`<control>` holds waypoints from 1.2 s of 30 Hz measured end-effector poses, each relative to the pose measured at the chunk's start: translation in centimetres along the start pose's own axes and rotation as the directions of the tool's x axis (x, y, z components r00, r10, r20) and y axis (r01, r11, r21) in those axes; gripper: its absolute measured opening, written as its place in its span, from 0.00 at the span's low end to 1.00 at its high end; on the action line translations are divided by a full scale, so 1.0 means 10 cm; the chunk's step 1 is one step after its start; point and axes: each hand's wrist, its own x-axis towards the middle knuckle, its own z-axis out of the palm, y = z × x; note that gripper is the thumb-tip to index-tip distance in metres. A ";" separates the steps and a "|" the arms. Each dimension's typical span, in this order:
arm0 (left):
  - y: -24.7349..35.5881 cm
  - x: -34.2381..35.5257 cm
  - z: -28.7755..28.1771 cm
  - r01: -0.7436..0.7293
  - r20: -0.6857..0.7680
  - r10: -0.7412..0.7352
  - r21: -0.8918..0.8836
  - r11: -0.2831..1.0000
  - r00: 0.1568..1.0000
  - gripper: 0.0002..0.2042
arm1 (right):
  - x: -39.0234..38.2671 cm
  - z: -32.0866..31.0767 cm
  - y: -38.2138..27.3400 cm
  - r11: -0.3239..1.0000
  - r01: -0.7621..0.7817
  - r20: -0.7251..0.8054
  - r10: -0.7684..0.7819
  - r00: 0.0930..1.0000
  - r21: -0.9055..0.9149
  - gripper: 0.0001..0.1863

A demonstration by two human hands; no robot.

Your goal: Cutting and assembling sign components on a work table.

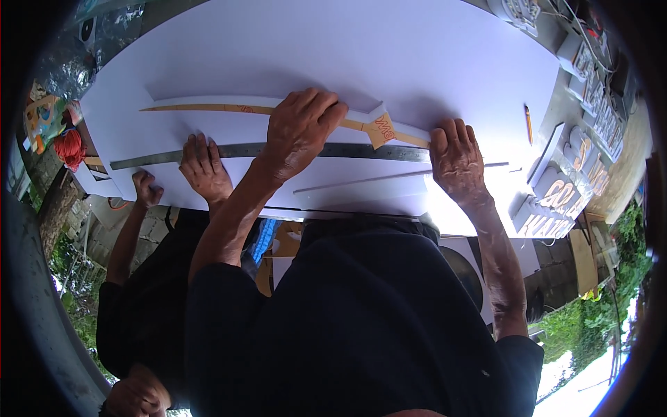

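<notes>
A long, narrow, tapering piece (198, 108) with brown paper facing and a white wall along its far edge lies across a white sheet (333, 42). Toward its right end, a wider pointed block (379, 131) bears red print. My left hand (299, 132) is closed over its middle, fingers curled down onto it. Around the right end my right hand (457, 160) is closed, its fingers bent over the edge. Nearer me, a long steel ruler (243, 151) passes beneath my left wrist. A co-worker's hand (205, 169) rests flat beside the ruler's left part.
The co-worker's other hand (146, 189) is at the sheet's near left edge. A thin pale strip (361, 182) lies nearer me than the ruler. At right are a pencil (528, 125) and several white raised letters (556, 198). Red string (69, 148) hangs at far left.
</notes>
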 end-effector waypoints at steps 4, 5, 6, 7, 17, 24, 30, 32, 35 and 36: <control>-0.02 -0.02 0.03 -0.016 -0.032 0.016 0.004 1.000 0.999 0.10 | 0.02 -0.01 -0.01 1.000 0.005 0.009 -0.005 1.000 -0.009 0.06; -0.02 -0.02 0.03 -0.006 -0.033 0.006 -0.001 1.000 0.999 0.10 | 0.02 -0.02 -0.02 1.000 0.005 0.003 -0.005 1.000 -0.005 0.07; -0.02 -0.03 0.03 -0.015 -0.028 0.015 0.013 1.000 1.000 0.10 | 0.02 -0.02 -0.02 1.000 0.005 -0.004 -0.005 1.000 0.000 0.07; -0.02 -0.04 0.04 -0.024 -0.022 0.025 0.027 0.999 0.999 0.10 | 0.02 -0.02 -0.02 1.000 0.009 0.002 -0.009 1.000 -0.002 0.07; -0.08 -0.07 0.08 -0.087 -0.083 0.089 0.027 0.996 0.993 0.07 | -0.03 -0.02 0.07 0.994 0.085 -0.038 -0.083 0.996 0.070 0.09; -0.11 -0.06 0.08 -0.101 -0.076 0.106 0.059 0.993 0.991 0.13 | -0.21 0.06 0.22 0.998 -0.009 -0.134 0.016 0.991 0.059 0.12; -0.05 -0.02 0.01 -0.062 0.003 0.062 -0.004 0.998 0.998 0.09 | -0.22 0.12 0.30 0.981 -0.025 -0.193 0.063 0.979 0.193 0.12; -0.04 -0.02 -0.01 -0.082 -0.012 0.082 0.009 0.997 0.997 0.09 | -0.22 0.15 0.31 0.981 0.000 -0.229 0.044 0.973 0.192 0.11; -0.03 -0.01 -0.01 -0.084 -0.013 0.084 0.020 0.996 0.996 0.09 | -0.22 0.16 0.34 0.977 0.040 -0.275 0.020 0.961 0.210 0.11; -0.04 -0.02 -0.01 -0.089 -0.017 0.089 0.025 0.996 0.996 0.08 | -0.21 0.16 0.33 0.977 0.050 -0.288 0.011 0.958 0.206 0.11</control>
